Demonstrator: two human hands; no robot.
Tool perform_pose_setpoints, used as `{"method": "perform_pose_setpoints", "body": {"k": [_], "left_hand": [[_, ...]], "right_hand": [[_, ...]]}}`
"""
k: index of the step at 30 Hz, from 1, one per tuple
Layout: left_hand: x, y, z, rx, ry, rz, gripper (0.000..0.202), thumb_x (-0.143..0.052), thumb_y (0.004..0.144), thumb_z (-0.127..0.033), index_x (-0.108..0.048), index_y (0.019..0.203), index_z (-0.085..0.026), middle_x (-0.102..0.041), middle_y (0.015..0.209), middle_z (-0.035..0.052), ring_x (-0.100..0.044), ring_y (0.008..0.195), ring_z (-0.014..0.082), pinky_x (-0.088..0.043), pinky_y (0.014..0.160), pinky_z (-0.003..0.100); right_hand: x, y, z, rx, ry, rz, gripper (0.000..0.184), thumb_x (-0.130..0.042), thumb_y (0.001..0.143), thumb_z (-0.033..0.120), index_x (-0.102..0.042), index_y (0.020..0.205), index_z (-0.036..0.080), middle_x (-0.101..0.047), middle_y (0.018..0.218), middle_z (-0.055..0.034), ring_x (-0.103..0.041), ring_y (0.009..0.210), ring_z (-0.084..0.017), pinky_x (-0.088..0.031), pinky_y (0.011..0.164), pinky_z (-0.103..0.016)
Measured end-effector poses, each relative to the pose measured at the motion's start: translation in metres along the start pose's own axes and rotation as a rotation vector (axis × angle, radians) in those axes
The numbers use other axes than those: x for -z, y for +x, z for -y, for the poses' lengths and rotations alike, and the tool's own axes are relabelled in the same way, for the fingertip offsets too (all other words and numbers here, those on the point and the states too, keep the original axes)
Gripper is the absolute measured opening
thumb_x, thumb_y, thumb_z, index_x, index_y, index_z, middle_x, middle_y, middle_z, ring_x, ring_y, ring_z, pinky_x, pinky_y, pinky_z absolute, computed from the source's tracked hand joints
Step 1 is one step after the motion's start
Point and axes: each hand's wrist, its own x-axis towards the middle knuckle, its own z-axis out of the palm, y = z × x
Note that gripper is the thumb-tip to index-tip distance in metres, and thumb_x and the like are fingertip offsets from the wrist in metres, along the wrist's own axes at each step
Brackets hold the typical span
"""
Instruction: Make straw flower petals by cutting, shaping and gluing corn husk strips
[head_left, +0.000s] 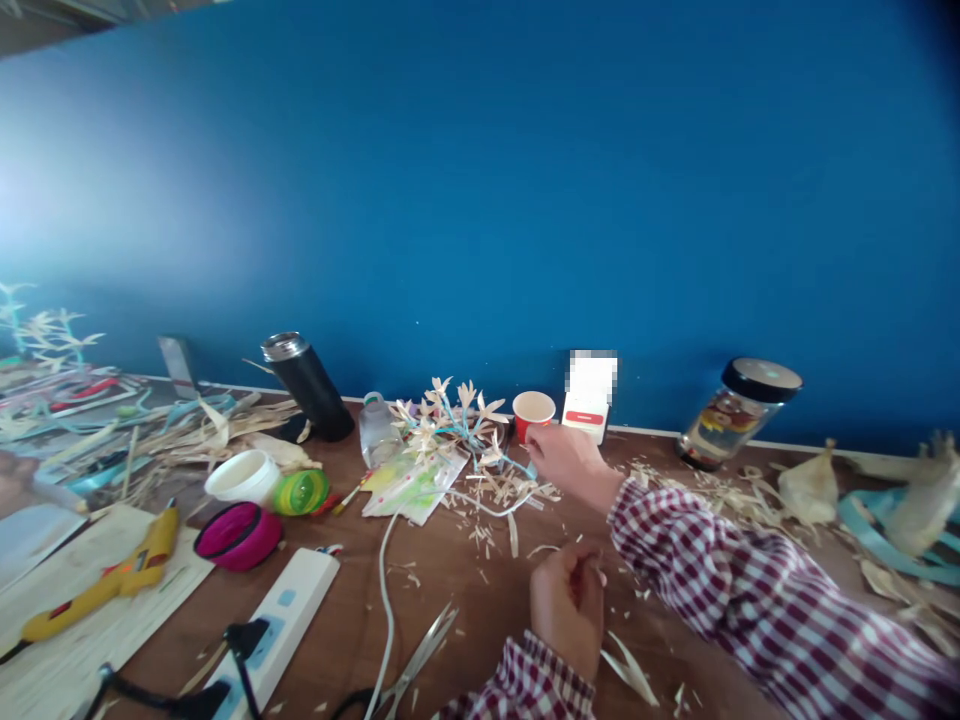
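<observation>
My right hand (568, 462) reaches across the table, its fingers closed beside a red paper cup (534, 412). Just below those fingertips ends the turquoise stem of a spray of pale husk flowers (469, 420); whether I grip it cannot be made out. Nearer to me, my left hand (564, 605) is curled with fingers and thumb together, and what they hold, if anything, is hidden. A thin pale strip (544, 549) shows by its knuckles. Scissors (424, 655) lie partly spread to its left, and a folded husk piece (630, 668) to its right.
A white cable (384, 580) crosses the table near a power strip (289, 620). Leftward are a yellow glue gun (124, 585), a magenta bowl (238, 535) and a black flask (311, 390). A phone (589, 410) and glass jar (731, 420) stand behind. Another person's hand (16, 485) shows far left.
</observation>
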Motion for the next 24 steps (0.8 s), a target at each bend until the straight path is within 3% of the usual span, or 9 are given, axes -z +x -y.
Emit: {"method": "perform_pose_setpoints", "body": {"k": [3,5,7,10,13,19,24], "left_hand": [[0.001,0.001,0.003,0.011,0.009,0.012,0.029,-0.047,0.081,-0.033,-0.067,0.078,-0.012,-0.064,0.063,0.007,-0.055,0.054,0.0141,-0.043,0.049,0.023],[0.001,0.002,0.007,-0.009,0.001,-0.004,0.03,-0.047,0.081,-0.035,-0.066,0.08,-0.012,-0.064,0.064,0.0064,-0.056,0.057,0.0143,-0.044,0.052,0.023],[0.002,0.003,0.01,-0.011,-0.027,-0.008,0.029,-0.049,0.081,-0.036,-0.066,0.084,-0.013,-0.064,0.065,0.006,-0.057,0.058,0.0141,-0.045,0.052,0.023],[0.004,0.003,0.008,-0.041,-0.076,0.03,0.027,-0.053,0.079,-0.035,-0.066,0.085,-0.012,-0.065,0.066,0.0059,-0.056,0.056,0.013,-0.044,0.051,0.022],[0.003,-0.002,0.001,-0.058,-0.121,0.109,0.027,-0.056,0.078,-0.035,-0.067,0.085,-0.012,-0.065,0.069,0.0058,-0.056,0.056,0.0117,-0.045,0.052,0.022],[-0.005,-0.021,-0.009,0.016,-0.186,0.314,0.03,-0.062,0.073,-0.034,-0.067,0.093,-0.012,-0.068,0.074,0.0066,-0.056,0.057,0.0112,-0.046,0.051,0.021],[-0.008,-0.024,-0.006,-0.014,-0.156,0.37,0.024,-0.065,0.071,-0.029,-0.07,0.089,-0.014,-0.068,0.075,0.0054,-0.054,0.052,0.009,-0.046,0.049,0.021]], "right_hand": [[0.013,-0.027,-0.013,0.041,0.199,-0.02,0.023,-0.04,0.088,0.027,-0.06,0.087,0.016,-0.066,0.081,-0.0045,-0.061,0.069,-0.013,-0.043,0.06,-0.021],[0.018,-0.058,-0.023,0.068,0.492,-0.06,0.021,-0.044,0.086,0.029,-0.06,0.083,0.015,-0.066,0.076,-0.0019,-0.059,0.066,-0.012,-0.043,0.058,-0.02],[0.017,-0.096,-0.033,0.0,0.666,-0.122,0.019,-0.049,0.083,0.03,-0.061,0.08,0.016,-0.065,0.071,-0.0007,-0.057,0.062,-0.011,-0.042,0.055,-0.02],[0.004,-0.155,-0.042,-0.168,0.731,-0.194,0.018,-0.053,0.08,0.033,-0.062,0.078,0.018,-0.062,0.063,0.0011,-0.054,0.054,-0.011,-0.04,0.048,-0.02],[-0.013,-0.194,-0.042,-0.256,0.731,-0.293,0.016,-0.054,0.079,0.031,-0.062,0.076,0.018,-0.063,0.065,-0.0001,-0.057,0.058,-0.013,-0.042,0.052,-0.021],[-0.024,-0.213,-0.039,-0.214,0.624,-0.445,0.011,-0.053,0.079,0.022,-0.063,0.075,0.02,-0.065,0.071,-0.002,-0.06,0.066,-0.015,-0.043,0.062,-0.024],[-0.035,-0.219,-0.039,-0.174,0.599,-0.502,0.009,-0.055,0.079,0.021,-0.063,0.075,0.02,-0.065,0.071,-0.0019,-0.06,0.065,-0.016,-0.043,0.061,-0.024]]}}
